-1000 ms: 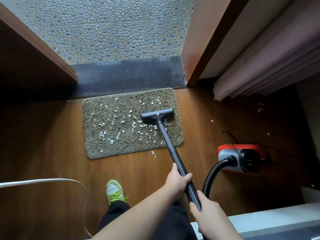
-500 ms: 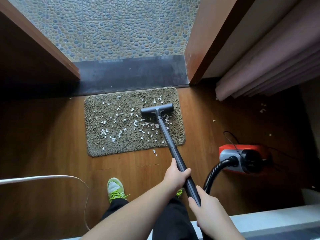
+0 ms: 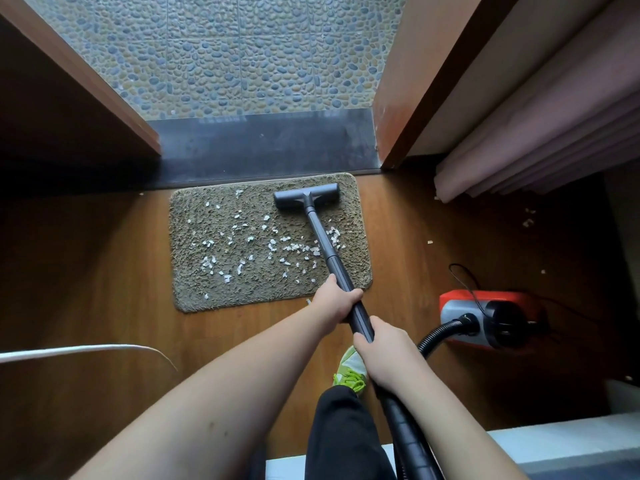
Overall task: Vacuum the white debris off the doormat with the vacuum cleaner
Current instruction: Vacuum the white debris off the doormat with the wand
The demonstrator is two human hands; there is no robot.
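Your left hand was curled round the dark vacuum wand just past the doormat's near edge, and your right hand gripped the same wand lower down, fingers wrapped round it, close behind the left. The wand's long axis ran from your hands up and slightly leftward across the doormat, pointing toward the doorway threshold. Its floor nozzle lay flat on the mat near the far right corner, its wide bar set crosswise to the wand and roughly parallel to the mat's far edge.

White debris was scattered over the middle and near half of the mat, thickest in a band to the left of the wand, with a few flakes just to its right. The doormat sat on the wooden floor with its far edge just beside the threshold. The red and grey vacuum body stood on the floor well right of the mat, its ribbed hose curving from it toward your right hand.
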